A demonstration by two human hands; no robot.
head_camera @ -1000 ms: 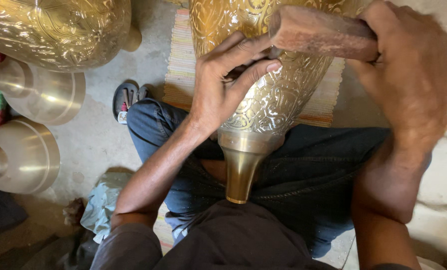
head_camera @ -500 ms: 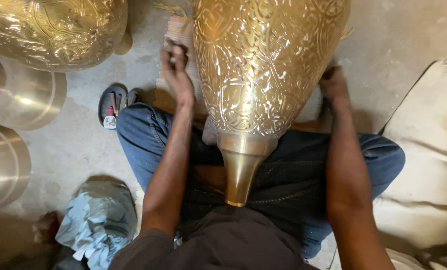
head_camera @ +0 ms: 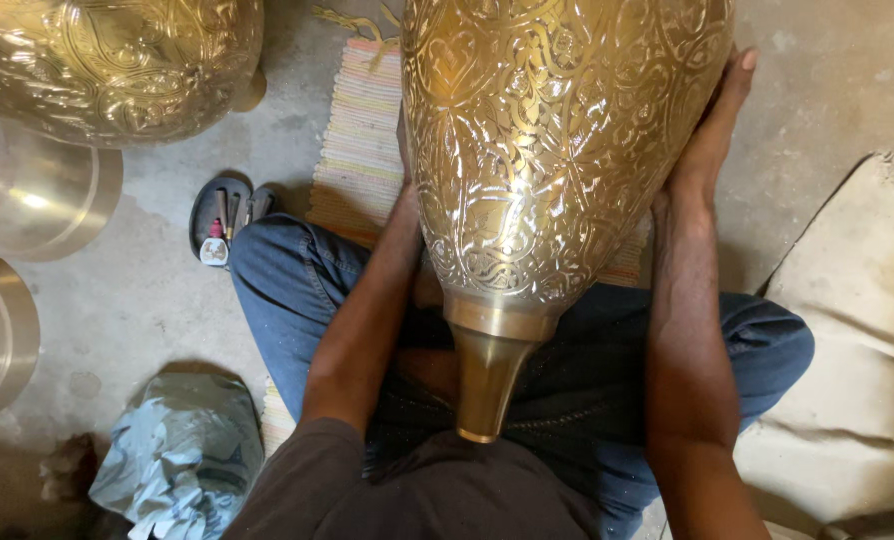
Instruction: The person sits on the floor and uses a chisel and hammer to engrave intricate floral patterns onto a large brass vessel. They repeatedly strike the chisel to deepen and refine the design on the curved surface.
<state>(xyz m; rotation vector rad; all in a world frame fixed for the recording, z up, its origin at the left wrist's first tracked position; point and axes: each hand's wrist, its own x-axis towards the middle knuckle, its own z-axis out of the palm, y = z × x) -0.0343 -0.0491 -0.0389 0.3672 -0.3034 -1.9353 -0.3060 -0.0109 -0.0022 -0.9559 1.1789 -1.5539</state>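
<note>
A large brass vase (head_camera: pixel 557 150) with engraved floral patterns lies across my lap, its plain narrow neck (head_camera: pixel 487 380) pointing at my body. My left hand (head_camera: pixel 405 190) reaches up along the vase's left side and is mostly hidden behind it. On the right flank of the vase, my right hand (head_camera: pixel 712 120) presses flat with the fingers stretched upward. Both hands clasp the vase between them. I sit cross-legged in blue jeans (head_camera: pixel 287 290) on the floor.
Another engraved brass vessel (head_camera: pixel 117 60) lies at the top left, with plain brass pieces (head_camera: pixel 37 190) below it. A small dish of tools (head_camera: pixel 222 215) sits by my knee. A striped mat (head_camera: pixel 362 130), a crumpled pale-blue cloth (head_camera: pixel 182 455) and a beige cushion (head_camera: pixel 857 350) surround me.
A second ago my right hand held a wooden mallet and my left rested on top of the vase. The mallet is gone, and both hands have moved to the vase's sides.
</note>
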